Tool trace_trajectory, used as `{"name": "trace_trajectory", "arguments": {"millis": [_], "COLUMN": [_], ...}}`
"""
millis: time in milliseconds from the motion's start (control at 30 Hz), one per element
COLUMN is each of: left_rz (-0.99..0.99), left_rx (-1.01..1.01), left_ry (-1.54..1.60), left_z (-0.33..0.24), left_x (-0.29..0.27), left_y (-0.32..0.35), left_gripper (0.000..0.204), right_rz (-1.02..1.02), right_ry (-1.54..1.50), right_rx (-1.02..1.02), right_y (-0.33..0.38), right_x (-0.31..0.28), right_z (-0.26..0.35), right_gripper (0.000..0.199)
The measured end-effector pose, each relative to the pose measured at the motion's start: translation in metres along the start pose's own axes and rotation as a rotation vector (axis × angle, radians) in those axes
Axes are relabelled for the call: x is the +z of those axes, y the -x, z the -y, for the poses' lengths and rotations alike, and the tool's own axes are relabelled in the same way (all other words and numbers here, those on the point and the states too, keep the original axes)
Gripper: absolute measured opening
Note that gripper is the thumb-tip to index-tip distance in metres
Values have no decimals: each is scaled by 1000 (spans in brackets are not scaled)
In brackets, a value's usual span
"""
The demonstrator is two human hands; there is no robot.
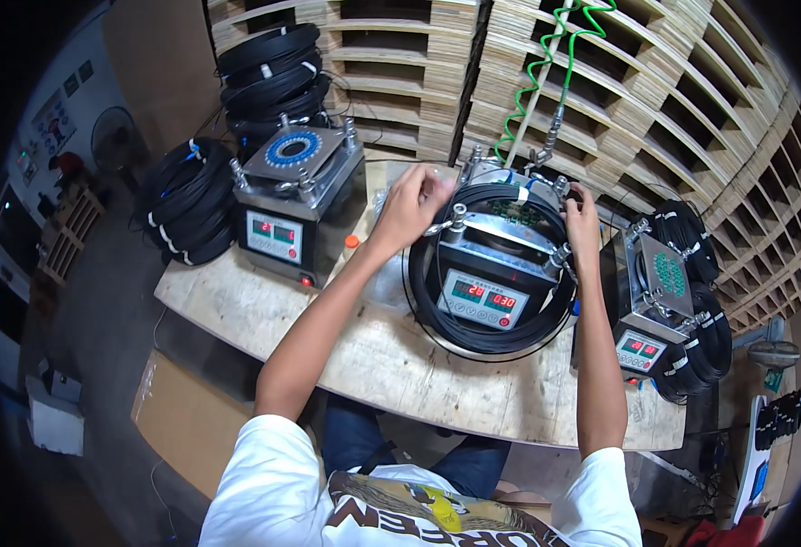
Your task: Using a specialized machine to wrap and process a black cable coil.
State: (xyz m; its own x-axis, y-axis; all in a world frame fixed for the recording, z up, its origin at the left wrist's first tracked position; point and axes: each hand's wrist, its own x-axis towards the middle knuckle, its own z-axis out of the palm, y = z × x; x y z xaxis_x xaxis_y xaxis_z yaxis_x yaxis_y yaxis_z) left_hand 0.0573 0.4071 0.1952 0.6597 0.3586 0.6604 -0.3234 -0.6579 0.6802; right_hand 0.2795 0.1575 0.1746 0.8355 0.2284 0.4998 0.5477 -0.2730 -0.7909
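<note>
A coil of black cable (437, 314) with a white tie hangs around the middle bench machine (487, 260), which has a metal top plate, corner posts and a red-digit display. My left hand (409, 211) is at the coil's upper left, beside a metal post (458, 216). Its fingers are bent together; anything between them is too small to make out. At the coil's upper right is my right hand (583, 223), fingers curled near another post and the cable. What its fingertips hold, if anything, cannot be seen. Blue cable parts (530, 185) show at the coil's top.
Similar machines stand left (277, 223) and right (639, 319) on the wooden bench (382, 387). Black cable coils (186, 205) are piled beside them. A green spiral air hose (525, 91) hangs behind the middle machine, before stacked pallets (391, 64). An orange cap (352, 242) is near my left forearm.
</note>
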Motion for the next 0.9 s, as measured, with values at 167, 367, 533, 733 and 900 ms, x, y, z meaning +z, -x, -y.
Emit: {"name": "trace_trajectory", "arguments": {"millis": [167,367,533,733,900], "left_rz": [299,261,188,171,169], "left_rx": [32,-270,43,-361,-74], "left_ry": [-307,-27,-118,59,80], "left_z": [-6,-13,-20,-30,-42], "left_x": [-31,-29,-26,-21,2], "left_y": [47,50,55,53,66], "left_gripper": [41,45,35,22,24], "right_rz": [16,18,34,136,-148], "right_ry": [-1,11,15,-326,-5], "right_rx": [7,4,22,140,-149], "right_y": [6,9,8,16,73], "right_x": [4,2,1,-22,-54], "right_z": [14,13,11,14,49], "right_gripper": [38,37,36,31,18]}}
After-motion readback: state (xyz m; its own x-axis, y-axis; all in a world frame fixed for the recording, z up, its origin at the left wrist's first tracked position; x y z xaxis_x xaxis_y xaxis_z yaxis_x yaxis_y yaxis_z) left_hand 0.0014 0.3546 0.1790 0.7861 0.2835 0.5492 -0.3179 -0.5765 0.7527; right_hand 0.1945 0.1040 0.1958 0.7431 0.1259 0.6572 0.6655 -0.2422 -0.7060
